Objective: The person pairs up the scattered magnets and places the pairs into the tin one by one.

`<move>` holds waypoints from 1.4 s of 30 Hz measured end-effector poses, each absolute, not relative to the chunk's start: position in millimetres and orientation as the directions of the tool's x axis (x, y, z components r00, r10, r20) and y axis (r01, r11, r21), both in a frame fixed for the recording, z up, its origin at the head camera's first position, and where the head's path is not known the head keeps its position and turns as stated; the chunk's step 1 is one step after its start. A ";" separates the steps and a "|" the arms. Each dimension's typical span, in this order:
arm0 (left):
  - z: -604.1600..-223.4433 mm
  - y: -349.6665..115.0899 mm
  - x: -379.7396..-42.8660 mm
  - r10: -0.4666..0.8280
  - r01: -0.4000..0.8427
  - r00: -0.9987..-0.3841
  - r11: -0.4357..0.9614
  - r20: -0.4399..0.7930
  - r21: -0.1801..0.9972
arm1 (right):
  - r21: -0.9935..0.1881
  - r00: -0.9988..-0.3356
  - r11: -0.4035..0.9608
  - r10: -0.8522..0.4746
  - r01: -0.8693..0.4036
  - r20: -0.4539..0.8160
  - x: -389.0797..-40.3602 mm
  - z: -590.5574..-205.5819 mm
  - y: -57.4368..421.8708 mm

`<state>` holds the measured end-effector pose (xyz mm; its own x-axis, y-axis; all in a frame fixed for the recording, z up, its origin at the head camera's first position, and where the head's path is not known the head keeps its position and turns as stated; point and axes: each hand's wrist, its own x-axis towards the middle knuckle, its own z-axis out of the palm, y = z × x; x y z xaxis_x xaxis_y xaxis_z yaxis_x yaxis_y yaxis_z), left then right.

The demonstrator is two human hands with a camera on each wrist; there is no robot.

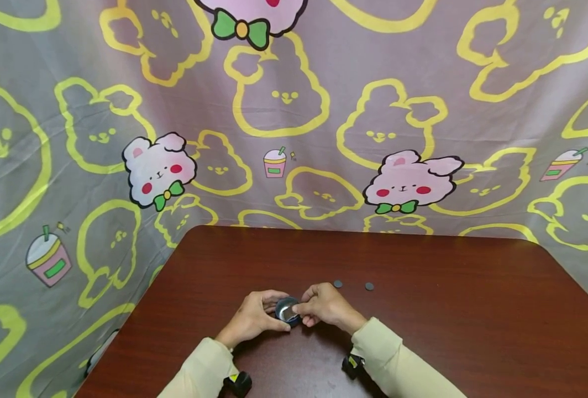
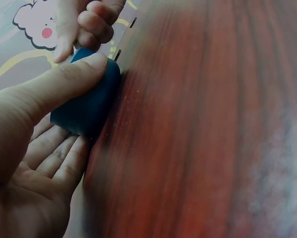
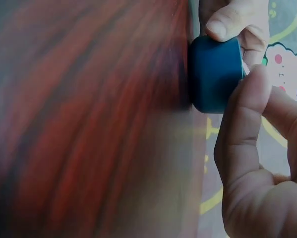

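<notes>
A small, round dark-blue container (image 1: 287, 311) with a shiny, silvery inside stands on the table. My left hand (image 1: 254, 318) holds it by its side, thumb across the near wall and fingers round the far one. In the left wrist view that thumb lies along the blue wall (image 2: 86, 106). My right hand (image 1: 326, 304) has its thumb and index fingertips together at the container's open top. The right wrist view shows these fingertips (image 3: 257, 82) at the rim, beside a thin pale edge. Whatever lies between them is hidden.
Two small dark-grey discs, a left one (image 1: 337, 284) and a right one (image 1: 369, 286), lie flat just beyond my right hand. The brown wooden table (image 1: 448, 309) reaches back to a patterned cloth (image 1: 314, 149), which also hangs along the left side.
</notes>
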<state>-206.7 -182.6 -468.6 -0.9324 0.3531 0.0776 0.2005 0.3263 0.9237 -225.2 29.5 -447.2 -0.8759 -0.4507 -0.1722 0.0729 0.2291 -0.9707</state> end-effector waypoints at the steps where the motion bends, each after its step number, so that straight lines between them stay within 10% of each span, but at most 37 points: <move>1: -468.3 -182.6 -206.6 0.350 0.201 -0.933 0.331 0.078 0.922 | -0.970 -0.876 0.231 -0.448 0.079 -0.178 -225.7 -447.4 29.5; 42: -427.3 -144.2 -232.6 0.377 0.293 -0.918 0.447 0.119 0.845 | -0.947 -0.857 0.317 -0.500 -0.048 -0.124 -233.4 -432.8 96.1</move>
